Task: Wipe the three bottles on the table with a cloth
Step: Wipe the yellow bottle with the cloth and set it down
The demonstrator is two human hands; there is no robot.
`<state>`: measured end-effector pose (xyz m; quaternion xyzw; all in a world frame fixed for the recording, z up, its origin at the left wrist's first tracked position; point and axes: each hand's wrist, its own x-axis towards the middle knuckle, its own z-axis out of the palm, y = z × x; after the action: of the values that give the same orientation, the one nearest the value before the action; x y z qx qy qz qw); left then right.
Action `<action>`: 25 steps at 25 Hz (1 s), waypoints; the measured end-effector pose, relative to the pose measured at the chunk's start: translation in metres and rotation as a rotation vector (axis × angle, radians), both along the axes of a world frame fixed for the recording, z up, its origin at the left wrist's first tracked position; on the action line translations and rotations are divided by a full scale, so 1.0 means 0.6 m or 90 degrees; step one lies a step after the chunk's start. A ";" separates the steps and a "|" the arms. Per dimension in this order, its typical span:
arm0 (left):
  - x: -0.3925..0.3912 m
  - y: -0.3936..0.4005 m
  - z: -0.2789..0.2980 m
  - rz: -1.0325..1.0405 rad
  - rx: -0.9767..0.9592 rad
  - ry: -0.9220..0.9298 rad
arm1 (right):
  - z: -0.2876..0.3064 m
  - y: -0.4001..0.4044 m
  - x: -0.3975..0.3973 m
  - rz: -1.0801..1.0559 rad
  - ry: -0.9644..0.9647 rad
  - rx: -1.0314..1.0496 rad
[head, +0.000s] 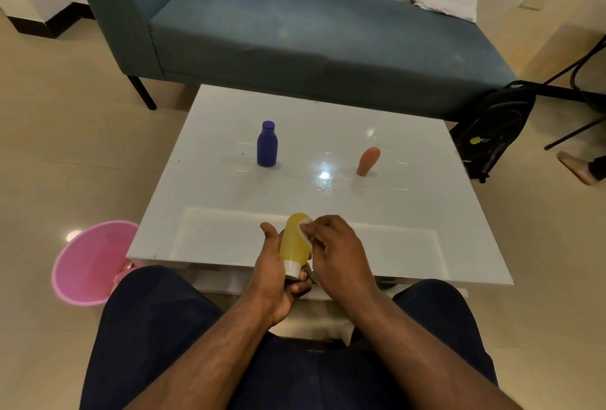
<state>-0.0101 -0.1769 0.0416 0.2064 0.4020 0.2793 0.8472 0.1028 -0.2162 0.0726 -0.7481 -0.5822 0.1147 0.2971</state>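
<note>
Fingers of the left hand [275, 273] wrap the yellow bottle [295, 244] from below, gripping it near its white cap [292, 269], which points toward the person while the rounded base tips away over the near edge of the table [229, 186]. The right hand [334, 247] pinches a small white cloth [305, 229] against the bottle's upper side; most of the cloth is hidden under the fingers.

Farther out on the glossy white top, the blue bottle [267, 145] stands upright to the left and the orange bottle [368, 162] stands leaning to the right, well apart from each other and from the hands. Neither is being touched, and whether either has been wiped cannot be told.

A pink bin [90, 262] sits on the floor beside the table's left corner, with a blue sofa [295, 32] beyond and a black backpack [492, 134] to the right.

The risk here lies in the hold: the bottle is lifted and tilted, clasped only at its narrow cap end, so firm rubbing near the far end could lever it out of the left hand onto the table or floor. The cloth, small and mostly bunched, could also slip from the pinch. Reaching later for the leaning orange bottle may topple it.
</note>
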 end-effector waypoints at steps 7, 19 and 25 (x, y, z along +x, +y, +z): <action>-0.002 0.001 -0.002 -0.023 0.047 0.038 | 0.014 -0.012 -0.021 0.116 -0.106 -0.074; -0.001 -0.001 -0.009 -0.059 0.062 0.078 | 0.018 0.043 0.015 0.017 -0.121 -0.084; -0.002 -0.001 -0.002 -0.048 0.058 0.062 | 0.026 -0.002 -0.017 0.178 -0.179 -0.101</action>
<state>-0.0110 -0.1778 0.0402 0.2732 0.4218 0.2545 0.8263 0.0929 -0.2171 0.0881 -0.6898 -0.7051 0.0952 0.1343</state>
